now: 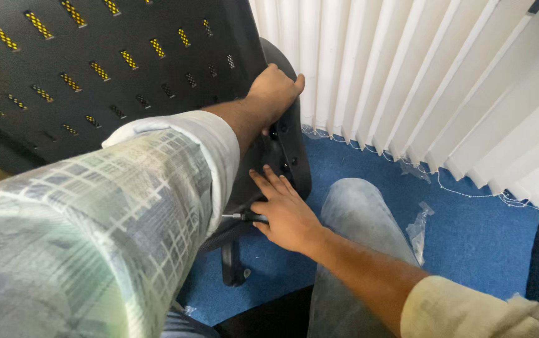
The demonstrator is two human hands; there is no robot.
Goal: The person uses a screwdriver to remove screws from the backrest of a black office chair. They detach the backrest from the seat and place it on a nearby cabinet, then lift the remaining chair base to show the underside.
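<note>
One room, blue carpet floor (482,231), white vertical blinds (419,75) behind. Black perforated chair back (94,56), yellow showing through its slots, tilted at upper left. Left hand (274,92) closed over chair back's edge, gripping it. Right hand (285,213) below, fingers spread, thumb pinning a slim black-handled screwdriver (247,216). Clear plastic wrapper (418,228), crumpled, on carpet beside the knee.
</note>
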